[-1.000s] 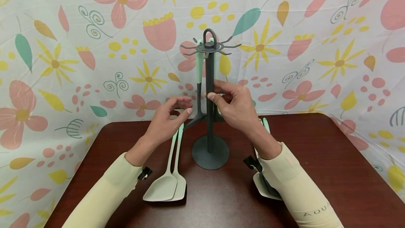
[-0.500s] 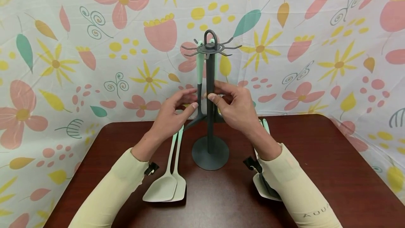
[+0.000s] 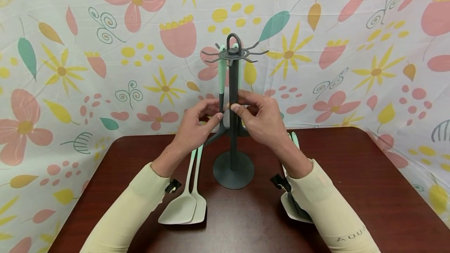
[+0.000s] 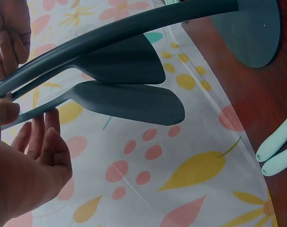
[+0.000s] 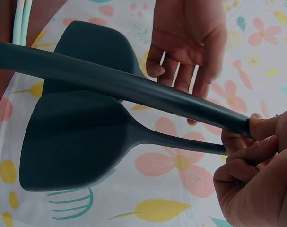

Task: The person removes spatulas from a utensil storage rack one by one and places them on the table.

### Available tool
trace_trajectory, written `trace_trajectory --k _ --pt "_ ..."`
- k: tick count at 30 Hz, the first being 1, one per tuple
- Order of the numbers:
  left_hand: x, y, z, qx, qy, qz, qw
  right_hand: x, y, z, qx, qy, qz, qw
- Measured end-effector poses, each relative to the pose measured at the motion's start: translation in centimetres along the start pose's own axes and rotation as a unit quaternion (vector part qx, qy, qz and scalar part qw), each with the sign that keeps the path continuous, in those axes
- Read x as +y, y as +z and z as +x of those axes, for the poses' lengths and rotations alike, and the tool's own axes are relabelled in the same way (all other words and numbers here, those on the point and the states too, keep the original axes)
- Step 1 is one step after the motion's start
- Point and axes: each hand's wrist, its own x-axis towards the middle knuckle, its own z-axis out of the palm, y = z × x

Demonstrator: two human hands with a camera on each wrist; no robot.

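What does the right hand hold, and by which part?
The stand, by the middle of its pole; whether the hand also grips a spatula shaft behind is unclear.

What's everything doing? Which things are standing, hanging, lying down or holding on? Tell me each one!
Rack: standing upright on the table.
Left dark spatula: hanging.
Right dark spatula: hanging, partly behind the rack.
Pale spatulas: lying down, overlapping.
Right-side utensils: lying down, partly hidden by the sleeve.
Left hand: pinching the left dark spatula.
Right hand: holding the rack.
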Motion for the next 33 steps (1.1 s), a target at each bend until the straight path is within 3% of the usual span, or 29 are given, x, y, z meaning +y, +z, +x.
trace_trajectory --k 33 --pt "-0.50 -0.16 0.10 0.014 0.019 -0.002 0.9997 0.04 -0.05 0.07 -0.004 0.001 -0.004 1.000"
